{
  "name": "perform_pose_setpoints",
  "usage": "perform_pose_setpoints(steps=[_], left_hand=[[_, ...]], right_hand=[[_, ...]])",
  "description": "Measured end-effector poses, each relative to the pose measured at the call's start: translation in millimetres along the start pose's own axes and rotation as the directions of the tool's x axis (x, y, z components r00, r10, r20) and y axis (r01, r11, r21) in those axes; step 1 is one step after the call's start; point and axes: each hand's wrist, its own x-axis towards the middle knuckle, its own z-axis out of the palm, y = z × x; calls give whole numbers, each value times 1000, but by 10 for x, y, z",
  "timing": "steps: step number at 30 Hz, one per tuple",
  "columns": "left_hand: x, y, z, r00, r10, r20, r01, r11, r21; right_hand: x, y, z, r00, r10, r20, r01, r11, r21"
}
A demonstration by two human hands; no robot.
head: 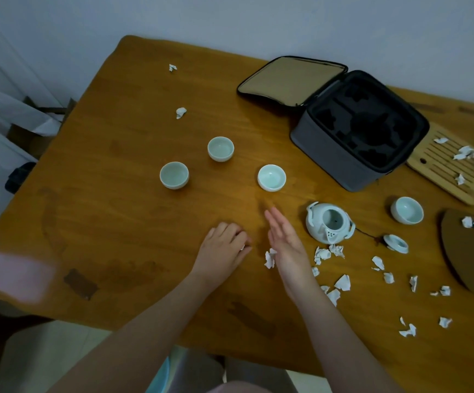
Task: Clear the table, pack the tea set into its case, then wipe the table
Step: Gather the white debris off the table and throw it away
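Three pale celadon cups (220,148) (174,175) (271,177) stand mid-table; another cup (407,209) stands at the right. The lidless teapot (329,222) sits beside its lid (396,243). The grey case (360,131) lies open with its black foam slots bare. My left hand (224,245) rests on the table with fingers curled round a white paper scrap that peeks out at the fingertips. My right hand (284,239) stands on edge with straight fingers, next to a crumpled scrap (270,258).
Several torn paper scraps (343,282) litter the table's right front, and two more (181,112) (172,67) lie far left. A bamboo tea tray (451,168) and a dark brown mat (471,251) at the right carry scraps too. The table edge (145,321) runs close to me.
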Motion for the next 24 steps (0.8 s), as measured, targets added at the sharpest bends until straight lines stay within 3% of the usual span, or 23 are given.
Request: perform_pose_setpoints(steps=[5,9,13,16,18,20,24], left_hand=[[50,-41,-13,999,53,-4,-53,998,43],[191,-47,-89,998,8,69,-8,1000,2],[270,9,-218,978,-185,93,200,960,-194],[300,90,-384,911,-377,167,411,807,-424],[311,126,-481,878,-438,194,473,731,-492],[277,128,-524,896,-375,236,443,784,-435],[115,178,-496,929,-139,344,216,957,-195]], right_hand=[[-7,-26,-1,1000,11,12,-10,1000,-29],[24,-18,31,1000,16,-25,-17,1000,-16],[46,-53,87,1000,25,-14,-25,1000,3],[27,-63,124,999,47,-26,-46,999,22],[12,-62,127,995,86,-44,-82,992,95],[12,-56,128,992,120,-48,-109,974,197],[58,-45,172,982,184,-35,-148,878,455]])
